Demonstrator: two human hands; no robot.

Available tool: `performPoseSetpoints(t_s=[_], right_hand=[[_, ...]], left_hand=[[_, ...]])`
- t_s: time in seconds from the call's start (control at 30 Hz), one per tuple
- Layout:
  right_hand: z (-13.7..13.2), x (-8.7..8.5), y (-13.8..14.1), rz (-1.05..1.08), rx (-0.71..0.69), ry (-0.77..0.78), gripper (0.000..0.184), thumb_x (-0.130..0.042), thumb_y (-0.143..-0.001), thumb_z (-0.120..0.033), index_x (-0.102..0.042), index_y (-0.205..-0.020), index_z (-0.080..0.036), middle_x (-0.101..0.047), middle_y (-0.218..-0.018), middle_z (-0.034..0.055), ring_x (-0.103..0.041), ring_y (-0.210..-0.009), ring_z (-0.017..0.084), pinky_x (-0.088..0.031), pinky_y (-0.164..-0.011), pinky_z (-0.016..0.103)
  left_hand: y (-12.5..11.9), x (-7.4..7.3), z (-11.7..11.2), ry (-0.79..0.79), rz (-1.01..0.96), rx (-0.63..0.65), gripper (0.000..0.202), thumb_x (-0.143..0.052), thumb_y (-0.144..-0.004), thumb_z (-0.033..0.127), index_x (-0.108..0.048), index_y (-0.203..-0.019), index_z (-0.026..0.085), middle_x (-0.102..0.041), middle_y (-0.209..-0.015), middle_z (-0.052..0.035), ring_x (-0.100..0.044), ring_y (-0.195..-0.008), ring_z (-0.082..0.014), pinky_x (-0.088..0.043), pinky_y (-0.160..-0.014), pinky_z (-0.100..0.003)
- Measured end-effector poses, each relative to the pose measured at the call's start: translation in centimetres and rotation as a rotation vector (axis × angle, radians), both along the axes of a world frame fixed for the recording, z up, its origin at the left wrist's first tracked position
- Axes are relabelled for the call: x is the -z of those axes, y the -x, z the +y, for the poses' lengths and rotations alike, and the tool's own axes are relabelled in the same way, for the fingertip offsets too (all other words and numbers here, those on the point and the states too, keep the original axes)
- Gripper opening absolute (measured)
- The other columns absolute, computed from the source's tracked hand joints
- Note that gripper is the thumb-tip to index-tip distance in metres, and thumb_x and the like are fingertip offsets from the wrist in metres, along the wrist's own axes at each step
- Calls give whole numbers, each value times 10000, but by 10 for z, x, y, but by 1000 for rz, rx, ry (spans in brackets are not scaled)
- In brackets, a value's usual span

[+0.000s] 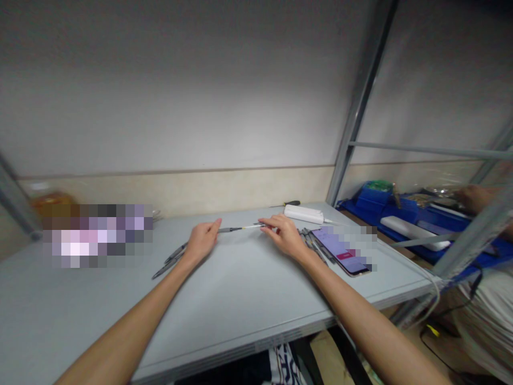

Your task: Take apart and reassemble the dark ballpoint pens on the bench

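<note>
Both my hands hold one thin pen (240,229) stretched between them just above the grey table (248,299). My left hand (202,239) is closed round its dark end. My right hand (282,233) pinches the pale end with its fingers curled. A few dark pens (170,260) lie on the table by my left wrist. Several more pens (315,243) lie by my right hand, partly hidden behind it.
A phone (344,251) with a lit screen lies right of my right hand. A white power strip (304,214) sits near the wall. A metal rack post (356,112) stands at the table's right end; beyond it, blue trays (404,214) and another person's hand (475,198).
</note>
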State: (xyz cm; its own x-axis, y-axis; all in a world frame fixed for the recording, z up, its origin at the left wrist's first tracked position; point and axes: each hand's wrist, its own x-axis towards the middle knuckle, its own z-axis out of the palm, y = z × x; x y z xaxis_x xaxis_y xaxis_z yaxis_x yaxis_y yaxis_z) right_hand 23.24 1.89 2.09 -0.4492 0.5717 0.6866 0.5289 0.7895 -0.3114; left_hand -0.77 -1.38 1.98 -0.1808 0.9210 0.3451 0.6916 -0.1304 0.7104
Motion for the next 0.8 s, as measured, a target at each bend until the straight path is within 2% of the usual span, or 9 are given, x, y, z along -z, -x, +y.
performPoseSetpoints(t_s=[0.13,0.27,0.6,0.7,0.8], right_hand=[[-3,2,4,-29,-37,7,251,-523,-833,-306,-658,-1005,-184,-626,-718,58,-494,-702,171,-382,-669,286],[-4,1,4,-43,-37,23,252,-525,-831,-308,-660,-1003,-184,-632,-715,58,-492,-691,171,-384,-669,291],[-3,4,3,-83,-57,71,259,-516,-837,-311,-655,-1007,-175,-650,-754,59,-496,-707,162,-376,-686,272],[-4,4,4,-117,-54,116,248,-490,-848,-319,-669,-921,-163,-643,-735,58,-492,-677,150,-359,-662,255],[-7,2,7,-164,-31,196,308,-441,-867,-331,-657,-763,-137,-586,-643,42,-469,-615,128,-324,-605,234]], left_hand=[[-7,4,-2,46,39,59,544,-345,-783,554,-395,-381,191,-358,-332,37,-370,-381,-123,-252,-473,-243],[-6,7,-1,85,-10,73,540,-327,-788,568,-393,-407,191,-381,-345,38,-361,-374,-118,-260,-472,-240],[-11,5,-5,71,-120,156,496,-346,-797,559,-386,-470,188,-359,-374,55,-326,-381,-98,-247,-443,-234],[-10,7,-2,19,-232,212,422,-433,-765,547,-439,-556,180,-374,-405,71,-329,-389,-88,-242,-433,-220],[-8,8,0,-23,-367,274,364,-530,-718,523,-512,-677,162,-446,-464,64,-411,-436,-89,-306,-469,-208]])
